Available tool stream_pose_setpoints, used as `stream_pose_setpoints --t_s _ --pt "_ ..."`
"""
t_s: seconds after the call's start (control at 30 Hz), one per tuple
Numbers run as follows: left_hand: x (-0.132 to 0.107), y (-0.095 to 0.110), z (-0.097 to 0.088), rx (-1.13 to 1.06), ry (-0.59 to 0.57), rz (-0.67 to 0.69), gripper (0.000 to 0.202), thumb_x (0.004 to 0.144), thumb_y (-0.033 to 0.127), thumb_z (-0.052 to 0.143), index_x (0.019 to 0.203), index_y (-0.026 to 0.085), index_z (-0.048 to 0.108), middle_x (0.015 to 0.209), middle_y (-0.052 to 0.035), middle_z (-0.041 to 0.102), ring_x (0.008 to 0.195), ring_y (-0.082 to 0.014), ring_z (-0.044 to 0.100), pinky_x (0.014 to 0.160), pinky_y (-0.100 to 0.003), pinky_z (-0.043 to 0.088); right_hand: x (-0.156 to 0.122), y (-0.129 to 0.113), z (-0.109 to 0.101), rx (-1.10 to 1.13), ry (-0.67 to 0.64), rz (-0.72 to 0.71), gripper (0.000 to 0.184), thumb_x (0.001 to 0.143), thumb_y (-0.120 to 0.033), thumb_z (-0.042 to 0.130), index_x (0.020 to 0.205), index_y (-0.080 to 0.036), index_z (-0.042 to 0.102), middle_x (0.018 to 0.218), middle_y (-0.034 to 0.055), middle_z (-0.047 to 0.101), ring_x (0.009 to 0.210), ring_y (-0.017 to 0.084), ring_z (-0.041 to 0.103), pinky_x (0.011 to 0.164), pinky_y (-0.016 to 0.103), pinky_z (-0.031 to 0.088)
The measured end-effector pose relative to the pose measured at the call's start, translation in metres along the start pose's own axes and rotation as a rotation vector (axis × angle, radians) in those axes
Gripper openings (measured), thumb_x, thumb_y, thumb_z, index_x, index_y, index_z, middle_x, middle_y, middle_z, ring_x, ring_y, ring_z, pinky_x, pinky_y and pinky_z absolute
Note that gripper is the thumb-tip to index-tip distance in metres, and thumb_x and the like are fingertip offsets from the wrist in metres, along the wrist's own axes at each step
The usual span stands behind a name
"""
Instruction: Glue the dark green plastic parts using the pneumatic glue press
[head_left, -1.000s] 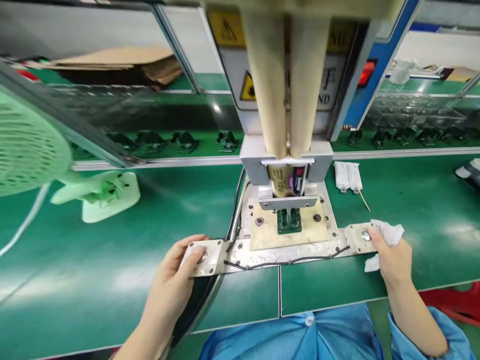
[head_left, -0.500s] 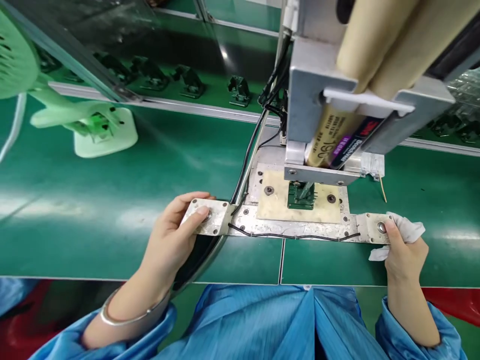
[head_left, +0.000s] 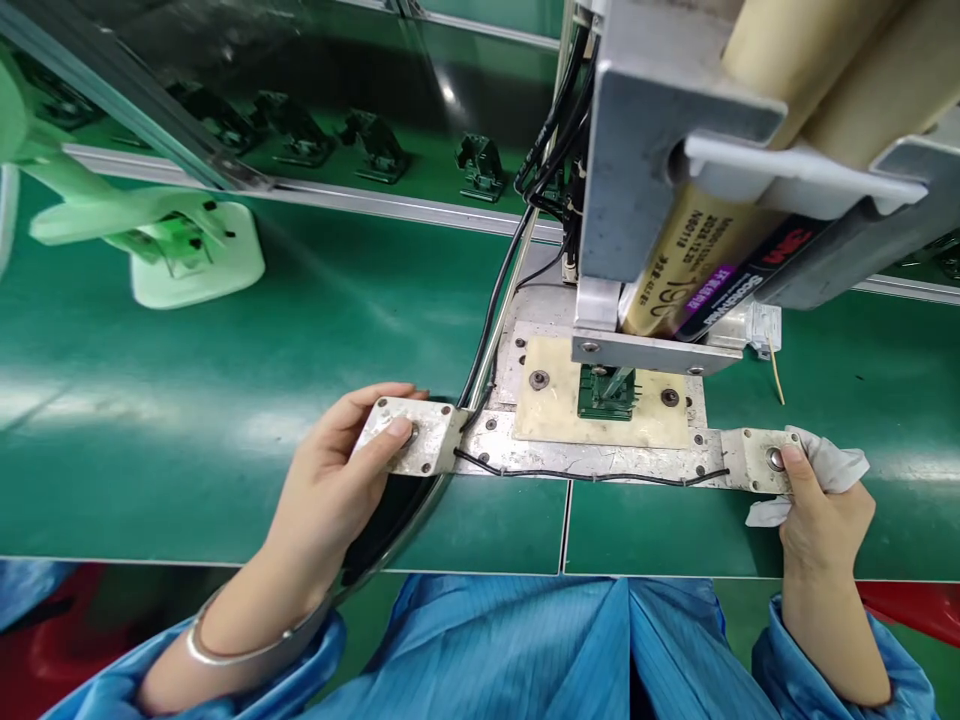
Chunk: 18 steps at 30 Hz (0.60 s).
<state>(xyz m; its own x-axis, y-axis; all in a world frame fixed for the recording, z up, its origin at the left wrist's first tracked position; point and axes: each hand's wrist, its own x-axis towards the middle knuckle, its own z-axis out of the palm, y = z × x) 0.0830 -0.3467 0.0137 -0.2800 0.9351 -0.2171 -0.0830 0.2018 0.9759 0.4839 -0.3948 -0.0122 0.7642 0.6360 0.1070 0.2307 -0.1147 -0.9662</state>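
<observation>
My left hand [head_left: 341, 480] rests on the left end of a metal bar [head_left: 585, 462], its thumb pressing a round button there. My right hand [head_left: 821, 515] clutches a crumpled white cloth [head_left: 829, 470] while its thumb presses the button at the bar's right end. Between them a small dark green part [head_left: 606, 393] sits in a beige fixture plate [head_left: 555, 405]. A dispensing head with two tan cartridges [head_left: 750, 150] hangs over that part, its tip down on the part.
A light green fan base [head_left: 187, 250] stands at the left on the green table. Several dark parts [head_left: 375, 145] line a conveyor behind a metal rail. Black cables [head_left: 517, 260] run down beside the machine. A thin wooden stick [head_left: 776, 358] lies at the right.
The view has tilted down and closer to the fixture. Both thumbs have stayed on the end buttons. The dispensing head appears lower over the green part.
</observation>
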Motion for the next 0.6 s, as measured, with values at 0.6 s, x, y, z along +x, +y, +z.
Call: stream_pose_setpoints --t_s 0.6 --pt "-0.003 0.030 0.012 0.574 0.113 0.563 0.038 0.075 0.036 0.074 0.111 0.028 0.067 0.120 -0.0018 0.061 0.127 -0.0287 0.048 0.116 -0.041 0.028 -0.003 -0.002 0.000 -0.022 -0.004 0.047 0.046 0.066 -0.048 0.086 0.097 -0.016 0.074 0.093 0.0063 0.069 0.083 0.024 0.064 0.077 0.037 0.055"
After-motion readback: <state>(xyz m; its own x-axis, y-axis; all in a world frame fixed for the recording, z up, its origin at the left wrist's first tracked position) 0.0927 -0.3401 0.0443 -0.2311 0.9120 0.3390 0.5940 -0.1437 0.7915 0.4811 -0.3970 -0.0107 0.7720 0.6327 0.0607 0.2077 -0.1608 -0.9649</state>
